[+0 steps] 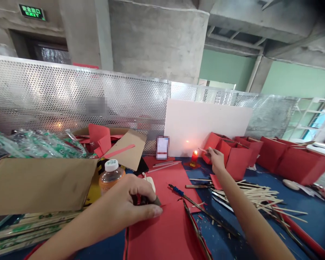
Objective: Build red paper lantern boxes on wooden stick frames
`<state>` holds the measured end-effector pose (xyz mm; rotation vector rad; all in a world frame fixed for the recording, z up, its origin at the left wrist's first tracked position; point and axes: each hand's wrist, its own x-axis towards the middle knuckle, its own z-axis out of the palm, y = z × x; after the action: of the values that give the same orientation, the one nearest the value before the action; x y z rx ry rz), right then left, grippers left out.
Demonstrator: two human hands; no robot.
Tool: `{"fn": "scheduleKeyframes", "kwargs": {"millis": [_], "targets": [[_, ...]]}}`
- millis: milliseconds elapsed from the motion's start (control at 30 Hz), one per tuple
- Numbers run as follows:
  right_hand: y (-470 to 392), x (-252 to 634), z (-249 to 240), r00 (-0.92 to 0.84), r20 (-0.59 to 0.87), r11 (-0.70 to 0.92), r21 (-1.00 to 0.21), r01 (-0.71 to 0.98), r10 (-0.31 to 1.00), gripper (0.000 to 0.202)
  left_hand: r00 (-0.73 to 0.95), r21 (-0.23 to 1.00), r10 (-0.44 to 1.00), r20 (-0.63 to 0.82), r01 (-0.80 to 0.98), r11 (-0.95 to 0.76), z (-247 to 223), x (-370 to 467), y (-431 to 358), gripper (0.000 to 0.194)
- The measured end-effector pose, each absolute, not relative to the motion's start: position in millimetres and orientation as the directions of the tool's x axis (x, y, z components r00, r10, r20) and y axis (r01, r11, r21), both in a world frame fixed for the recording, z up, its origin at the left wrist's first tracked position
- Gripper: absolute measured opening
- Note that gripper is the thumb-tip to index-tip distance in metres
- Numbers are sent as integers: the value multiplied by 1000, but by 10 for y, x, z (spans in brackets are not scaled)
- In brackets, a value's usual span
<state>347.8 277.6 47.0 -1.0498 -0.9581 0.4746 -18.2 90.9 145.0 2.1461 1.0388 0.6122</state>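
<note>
My left hand (142, 202) is closed over the red paper piece (162, 238) in front of me, with thumb and fingers round a small dark object that is mostly hidden. Dark sticks run along this piece's side edges. Farther off on the right, my right hand (215, 157) pinches a thin, pale pinkish strip (203, 150). The strip's tip points toward a lit red candle (194, 159), a little to its right. A stick with blue wrapping (178, 190) lies between the hands.
Red paper boxes (238, 157) line the back right. Many wooden sticks (260, 198) lie on the blue table (295, 231). A bottle with a white cap (111, 173), cardboard (43, 184) and plastic-wrapped items (43, 144) are at left. A phone (162, 147) stands by a white board (206, 122).
</note>
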Motion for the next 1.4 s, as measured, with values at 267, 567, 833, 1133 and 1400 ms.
{"fn": "scheduleKeyframes", "kwargs": {"millis": [267, 567, 833, 1133, 1400], "targets": [[2877, 3629, 230, 553, 367, 303, -930, 208, 748, 31, 560, 645, 827, 52, 614, -456, 1543, -215, 829, 25], [2858, 3618, 137, 559, 360, 215, -926, 310, 747, 29, 595, 616, 803, 41, 617, -489, 1600, -195, 779, 25], [2925, 3634, 40, 589, 320, 164, -939, 303, 742, 31, 519, 628, 853, 59, 645, -436, 1570, -222, 780, 18], [2952, 3667, -14, 574, 302, 118, -935, 335, 761, 30, 537, 638, 843, 46, 633, -438, 1564, -261, 801, 18], [2944, 3674, -10, 576, 298, 95, -930, 355, 761, 31, 531, 611, 847, 28, 662, -435, 1581, -257, 795, 17]]}}
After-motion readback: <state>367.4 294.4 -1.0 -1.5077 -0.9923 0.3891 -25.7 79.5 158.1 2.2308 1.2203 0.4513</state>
